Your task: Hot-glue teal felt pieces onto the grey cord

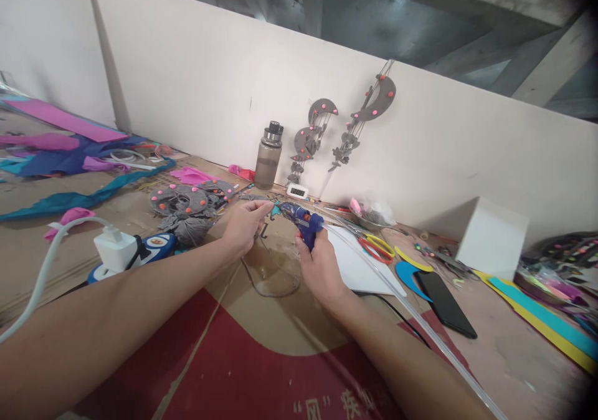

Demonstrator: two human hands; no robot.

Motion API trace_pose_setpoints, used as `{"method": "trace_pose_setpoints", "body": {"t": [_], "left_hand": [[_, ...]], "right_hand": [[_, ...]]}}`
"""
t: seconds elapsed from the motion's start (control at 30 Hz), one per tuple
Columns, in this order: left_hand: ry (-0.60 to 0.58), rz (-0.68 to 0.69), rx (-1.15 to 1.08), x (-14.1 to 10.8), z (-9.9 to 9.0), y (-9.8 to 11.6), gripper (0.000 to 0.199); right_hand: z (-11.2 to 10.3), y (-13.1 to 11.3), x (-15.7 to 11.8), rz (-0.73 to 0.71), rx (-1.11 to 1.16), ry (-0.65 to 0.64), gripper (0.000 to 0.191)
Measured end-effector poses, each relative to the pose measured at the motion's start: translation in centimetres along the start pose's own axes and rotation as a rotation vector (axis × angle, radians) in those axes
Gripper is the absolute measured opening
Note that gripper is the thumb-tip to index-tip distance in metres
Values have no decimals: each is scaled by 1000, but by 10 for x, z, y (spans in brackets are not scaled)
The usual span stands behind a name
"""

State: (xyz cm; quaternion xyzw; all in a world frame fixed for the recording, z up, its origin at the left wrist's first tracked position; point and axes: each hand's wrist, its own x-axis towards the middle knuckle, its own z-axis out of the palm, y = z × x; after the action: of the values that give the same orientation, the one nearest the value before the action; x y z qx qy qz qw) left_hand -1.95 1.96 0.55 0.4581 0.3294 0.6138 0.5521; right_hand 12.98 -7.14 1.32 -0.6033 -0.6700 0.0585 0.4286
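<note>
My right hand [320, 264] is wrapped round the handle of a blue hot glue gun [306, 224]. A long clear glue stick [397, 289] runs out from its back, over my right forearm. The nozzle points left, close to the fingertips of my left hand [245, 225]. My left thumb and forefinger are pinched together on a thin grey cord [268, 294], which hangs down and loops over the cardboard; its pinched end is too small to see clearly. A small teal bit [275, 209] shows by the nozzle.
Left are grey felt shapes with pink and orange dots [180, 200], a grey yarn ball [187, 230], and a power strip with a white plug [114, 248]. Behind stands a bottle [268, 158]. Right lie scissors [376, 248], white paper [359, 264] and a black phone [446, 305].
</note>
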Motion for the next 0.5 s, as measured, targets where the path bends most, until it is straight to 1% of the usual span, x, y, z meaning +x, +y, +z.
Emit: {"method": "trace_pose_setpoints", "body": {"t": [0.5], "left_hand": [[2,25,12,1,-1,-3,28]], "right_hand": [[-1,-1,0,-11,-28,28,28]]}}
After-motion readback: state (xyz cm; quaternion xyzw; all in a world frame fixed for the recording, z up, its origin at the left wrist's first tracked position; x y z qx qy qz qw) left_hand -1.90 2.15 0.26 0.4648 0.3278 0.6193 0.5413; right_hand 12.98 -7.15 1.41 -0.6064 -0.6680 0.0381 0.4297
